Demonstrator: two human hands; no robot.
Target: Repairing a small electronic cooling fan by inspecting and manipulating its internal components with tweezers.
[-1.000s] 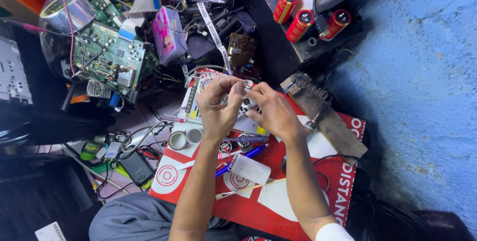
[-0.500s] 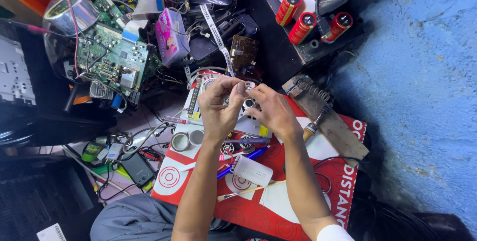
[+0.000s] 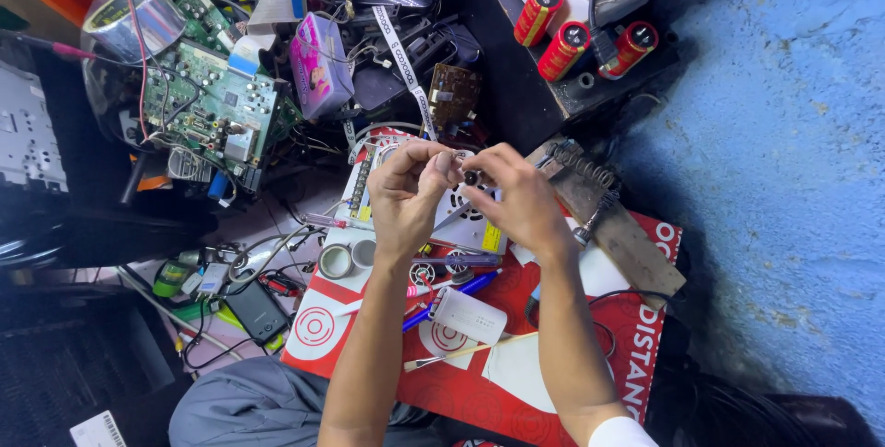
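Both my hands meet above a white perforated device (image 3: 468, 217) that lies on a red printed sheet (image 3: 544, 382). My left hand (image 3: 412, 191) pinches one side of a small dark part (image 3: 470, 176), and my right hand (image 3: 516, 196) pinches its other side with the fingertips. The part is too small to tell what it is. Below my wrists lie a blue pen (image 3: 461, 292), a small white box (image 3: 468, 316) and a thin stick (image 3: 466, 353).
A green circuit board (image 3: 210, 106) and tangled wires fill the upper left. Three red cylinders (image 3: 564, 49) stand on a dark block at the top. A soldering iron stand with a spring (image 3: 595, 191) sits right. Tape rolls (image 3: 343, 257) and a black phone (image 3: 256, 311) lie left.
My hands have stayed together over the white device, with only small shifts of the fingers around the small part.
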